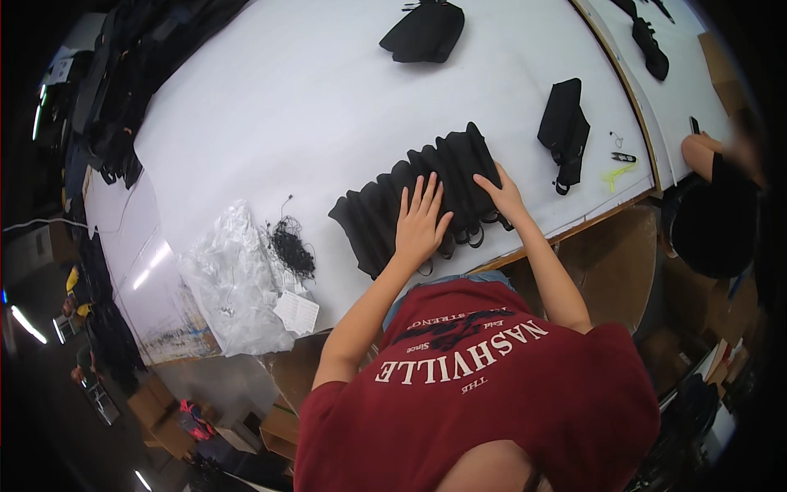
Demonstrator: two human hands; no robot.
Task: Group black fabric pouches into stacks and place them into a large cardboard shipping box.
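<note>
Several black fabric pouches [370,215] lie in an overlapping row on the white table, small strap loops along their near edge. My left hand [420,225] rests flat on the middle of the row, fingers stretched out and spread. At the row's right end is my right hand [507,198], its thumb on the last pouch and its fingers extended along the outer side. Neither hand lifts a pouch. To the right lies a separate black pouch [564,127] with a strap, and another black fabric piece [425,34] sits at the far side.
Left of the row are a tangle of black cords [291,248], crumpled clear plastic bags [234,275] and a white printed sheet [296,312]. Small snips [623,157] and yellow strips [615,175] lie near the right edge. Another person's arm [702,156] shows at the far right.
</note>
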